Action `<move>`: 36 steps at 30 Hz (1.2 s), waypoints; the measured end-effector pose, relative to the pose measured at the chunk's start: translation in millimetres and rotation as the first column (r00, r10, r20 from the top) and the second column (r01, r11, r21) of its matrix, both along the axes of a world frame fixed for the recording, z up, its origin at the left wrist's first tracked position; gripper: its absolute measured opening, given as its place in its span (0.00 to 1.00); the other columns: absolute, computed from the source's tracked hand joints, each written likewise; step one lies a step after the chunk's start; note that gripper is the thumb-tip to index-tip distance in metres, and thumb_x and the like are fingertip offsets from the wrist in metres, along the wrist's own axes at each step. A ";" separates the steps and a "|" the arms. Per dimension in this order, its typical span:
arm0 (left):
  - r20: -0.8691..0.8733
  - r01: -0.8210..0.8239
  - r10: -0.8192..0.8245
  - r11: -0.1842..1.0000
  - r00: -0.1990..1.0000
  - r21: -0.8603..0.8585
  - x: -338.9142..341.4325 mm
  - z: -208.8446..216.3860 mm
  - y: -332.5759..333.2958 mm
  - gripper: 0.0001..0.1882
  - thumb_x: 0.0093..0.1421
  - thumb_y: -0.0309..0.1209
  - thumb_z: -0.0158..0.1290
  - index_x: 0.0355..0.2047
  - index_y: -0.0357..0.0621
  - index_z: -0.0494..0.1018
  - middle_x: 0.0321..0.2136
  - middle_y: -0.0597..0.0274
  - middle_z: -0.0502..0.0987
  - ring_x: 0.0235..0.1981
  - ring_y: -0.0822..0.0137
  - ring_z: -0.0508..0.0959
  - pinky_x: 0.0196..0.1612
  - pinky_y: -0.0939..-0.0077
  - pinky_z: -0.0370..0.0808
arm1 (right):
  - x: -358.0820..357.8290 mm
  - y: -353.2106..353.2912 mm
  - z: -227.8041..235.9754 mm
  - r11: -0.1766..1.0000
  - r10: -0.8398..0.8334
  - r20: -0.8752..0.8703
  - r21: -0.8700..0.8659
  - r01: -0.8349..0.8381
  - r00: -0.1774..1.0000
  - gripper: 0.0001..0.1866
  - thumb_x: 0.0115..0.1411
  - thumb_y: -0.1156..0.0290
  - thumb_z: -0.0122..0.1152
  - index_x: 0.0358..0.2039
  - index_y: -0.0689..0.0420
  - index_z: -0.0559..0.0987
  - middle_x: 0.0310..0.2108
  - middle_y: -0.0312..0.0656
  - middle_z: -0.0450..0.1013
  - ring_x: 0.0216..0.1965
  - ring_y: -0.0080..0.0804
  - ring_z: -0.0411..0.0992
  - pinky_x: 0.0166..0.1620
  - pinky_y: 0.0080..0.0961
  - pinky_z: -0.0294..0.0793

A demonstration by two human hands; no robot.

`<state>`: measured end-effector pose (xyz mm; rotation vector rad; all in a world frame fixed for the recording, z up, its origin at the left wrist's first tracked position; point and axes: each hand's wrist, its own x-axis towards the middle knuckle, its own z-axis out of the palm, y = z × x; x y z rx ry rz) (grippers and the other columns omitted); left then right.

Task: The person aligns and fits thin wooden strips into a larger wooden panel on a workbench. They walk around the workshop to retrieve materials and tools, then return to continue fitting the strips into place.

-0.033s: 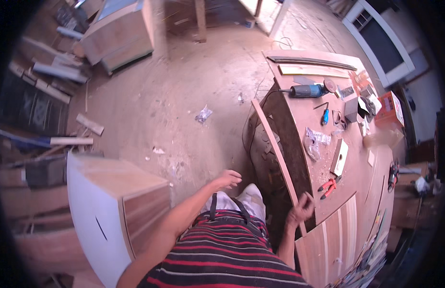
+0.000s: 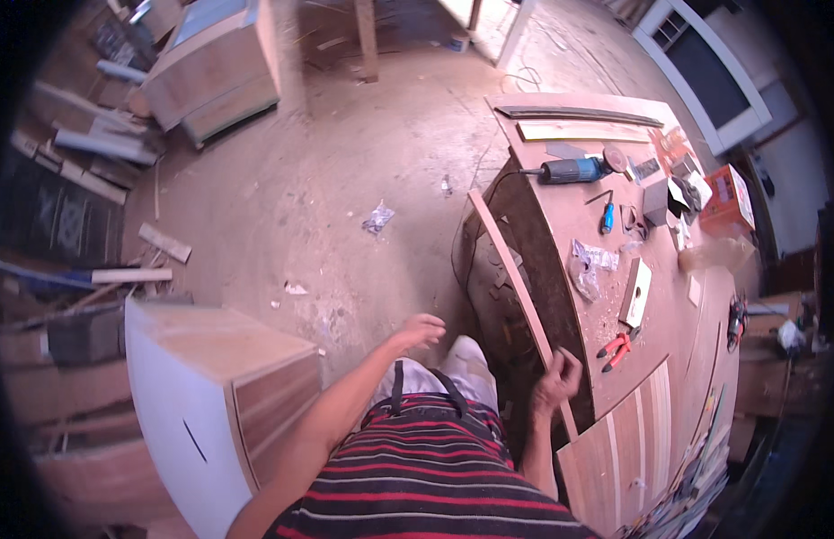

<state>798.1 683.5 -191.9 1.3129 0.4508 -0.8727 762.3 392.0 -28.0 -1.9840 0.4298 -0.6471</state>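
Observation:
My left hand [image 2: 422,331] hovers over the floor in front of my body, fingers loosely stretched and holding nothing. My right hand [image 2: 555,381] is beside the workbench's near edge, its fingers loosely curled with nothing visible in them. It overlaps a long narrow wooden strip [image 2: 509,267] that slants along that edge; whether it touches the strip I cannot tell. Closest on the bench [image 2: 561,216] are pliers with red handles [image 2: 616,351] and a pale wood block with a hole [image 2: 634,292]. A striped wooden panel [image 2: 615,449] lies at the bench's near end.
An angle grinder [image 2: 574,171], a blue-handled screwdriver [image 2: 607,217], crumpled plastic [image 2: 586,277] and an orange box [image 2: 728,199] lie on the bench. At left stands a cabinet with a white side [image 2: 179,404]. Another cabinet [image 2: 215,81] stands further off; scraps [image 2: 378,216] litter the floor.
My right hand has moved slightly up and to the left over the strip. My left hand has shifted a little left. The whole view has shifted slightly.

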 end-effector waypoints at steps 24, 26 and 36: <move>-0.323 -0.461 0.799 0.568 0.507 0.682 119.6 -7.5 450.1 0.20 0.60 0.38 0.57 0.50 0.42 0.73 0.41 0.57 0.78 0.38 0.55 0.82 0.37 0.52 0.78 | 715.7 448.8 29.7 0.680 0.690 0.299 0.045 -0.732 0.659 0.05 0.60 0.74 0.66 0.34 0.61 0.80 0.27 0.43 0.76 0.24 0.27 0.74 0.29 0.24 0.72; -0.377 -0.431 0.776 0.606 0.506 0.668 163.2 -18.4 470.5 0.18 0.61 0.37 0.56 0.48 0.43 0.74 0.40 0.57 0.78 0.38 0.55 0.82 0.36 0.53 0.79 | 758.6 455.4 -9.4 0.718 0.693 0.069 0.022 -0.696 0.718 0.07 0.61 0.71 0.66 0.34 0.62 0.80 0.28 0.46 0.76 0.26 0.34 0.75 0.31 0.29 0.74; -0.032 -0.209 0.270 0.810 0.962 0.549 667.6 -159.8 633.4 0.13 0.58 0.35 0.56 0.30 0.35 0.79 0.23 0.55 0.79 0.22 0.59 0.78 0.26 0.59 0.74 | 735.4 342.2 -240.1 0.970 0.082 -0.832 -0.058 -0.234 0.548 0.19 0.56 0.56 0.64 0.36 0.62 0.83 0.34 0.55 0.80 0.40 0.52 0.79 0.46 0.42 0.76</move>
